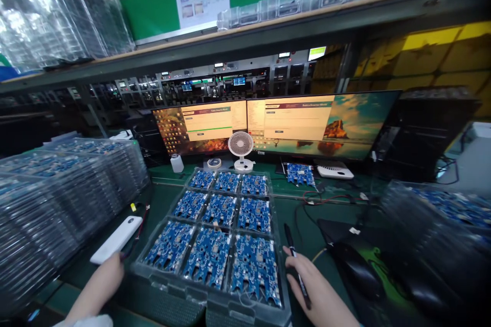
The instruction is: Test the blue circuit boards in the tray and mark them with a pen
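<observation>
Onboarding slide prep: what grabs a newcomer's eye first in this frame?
The clear tray of nine blue circuit boards, centre bench, with the left hand at its near-left corner and the right hand holding a black pen beside it. Behind: two lit monitors and a small white fan.

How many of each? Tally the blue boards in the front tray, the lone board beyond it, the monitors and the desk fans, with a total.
Blue circuit boards in the clear tray, three rows of three: 9
Loose blue board by the monitors: 1
Monitors: 2
Small white desk fan: 1
Total: 13
</observation>
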The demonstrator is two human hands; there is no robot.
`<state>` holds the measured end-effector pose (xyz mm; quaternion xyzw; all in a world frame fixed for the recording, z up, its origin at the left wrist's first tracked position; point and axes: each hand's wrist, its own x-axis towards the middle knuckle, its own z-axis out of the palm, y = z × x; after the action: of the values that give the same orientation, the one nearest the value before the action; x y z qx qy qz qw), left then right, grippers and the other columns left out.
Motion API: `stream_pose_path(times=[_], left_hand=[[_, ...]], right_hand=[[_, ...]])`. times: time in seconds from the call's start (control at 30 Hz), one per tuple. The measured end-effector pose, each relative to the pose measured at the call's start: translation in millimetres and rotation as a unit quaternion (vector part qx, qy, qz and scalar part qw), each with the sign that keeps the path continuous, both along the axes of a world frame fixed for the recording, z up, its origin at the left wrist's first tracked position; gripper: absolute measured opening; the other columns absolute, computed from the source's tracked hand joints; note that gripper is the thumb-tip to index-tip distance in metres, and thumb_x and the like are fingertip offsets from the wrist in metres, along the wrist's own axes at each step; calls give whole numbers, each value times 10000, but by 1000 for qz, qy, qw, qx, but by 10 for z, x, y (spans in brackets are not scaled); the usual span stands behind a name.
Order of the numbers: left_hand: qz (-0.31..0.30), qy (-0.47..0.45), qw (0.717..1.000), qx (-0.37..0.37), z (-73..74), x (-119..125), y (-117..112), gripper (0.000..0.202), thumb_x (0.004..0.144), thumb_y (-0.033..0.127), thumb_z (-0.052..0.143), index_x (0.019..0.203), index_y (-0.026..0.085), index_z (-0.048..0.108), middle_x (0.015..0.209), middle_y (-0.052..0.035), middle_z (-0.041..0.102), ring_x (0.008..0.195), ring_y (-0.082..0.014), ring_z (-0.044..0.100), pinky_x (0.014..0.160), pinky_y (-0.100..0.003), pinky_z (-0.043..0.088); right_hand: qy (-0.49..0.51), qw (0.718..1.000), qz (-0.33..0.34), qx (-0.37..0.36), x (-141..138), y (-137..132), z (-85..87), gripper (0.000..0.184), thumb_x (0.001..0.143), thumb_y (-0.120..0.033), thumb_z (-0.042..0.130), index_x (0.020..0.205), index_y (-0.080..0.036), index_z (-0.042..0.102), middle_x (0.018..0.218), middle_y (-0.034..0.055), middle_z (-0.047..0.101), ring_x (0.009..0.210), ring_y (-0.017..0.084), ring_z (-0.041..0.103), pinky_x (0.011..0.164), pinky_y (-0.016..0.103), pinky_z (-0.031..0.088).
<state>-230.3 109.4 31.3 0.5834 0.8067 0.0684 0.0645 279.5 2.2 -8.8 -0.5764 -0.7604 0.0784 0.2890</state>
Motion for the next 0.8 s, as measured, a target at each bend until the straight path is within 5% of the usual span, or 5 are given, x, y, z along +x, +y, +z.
stream_pose_path(times=[0.1,0.2,0.37,0.63,0.8], left_hand=[[27,-29,998,41,256,71,2,324,834,241,319,941,135,607,868,-182,726,804,-303,701,756,-363,520],[11,-109,990,94,418,276,-31,322,825,361,335,972,198,572,751,-74,701,701,-262,667,670,-334,501],[-97,-294,945,106,373,740,-57,412,765,556,414,962,217,543,711,8,611,597,-193,584,595,-306,478],[-106,-376,916,92,582,1060,-77,658,650,756,518,974,186,579,666,30,546,619,-181,538,620,-304,451],[-137,-378,909,105,572,1240,-129,564,719,687,526,956,181,601,799,-13,599,688,-188,558,678,-313,464]], right_hand=[[61,996,-19,-57,-213,30,-22,182,885,-255,375,1018,-216,492,1232,184,603,1245,236,537,948,361,503],[88,991,-61,-81,-316,67,-67,192,820,-230,415,1009,-221,441,1044,151,643,967,215,665,809,316,535],[102,991,-62,-61,-382,52,-135,255,715,-129,416,941,-243,389,758,-1,550,678,147,596,714,239,497],[142,986,-28,-81,-418,-40,-294,228,750,-159,462,957,-243,416,1035,89,640,1021,168,623,867,250,471],[178,977,-8,-116,-683,62,-256,166,806,-221,487,953,-243,415,1323,175,548,1340,194,429,940,267,438]])
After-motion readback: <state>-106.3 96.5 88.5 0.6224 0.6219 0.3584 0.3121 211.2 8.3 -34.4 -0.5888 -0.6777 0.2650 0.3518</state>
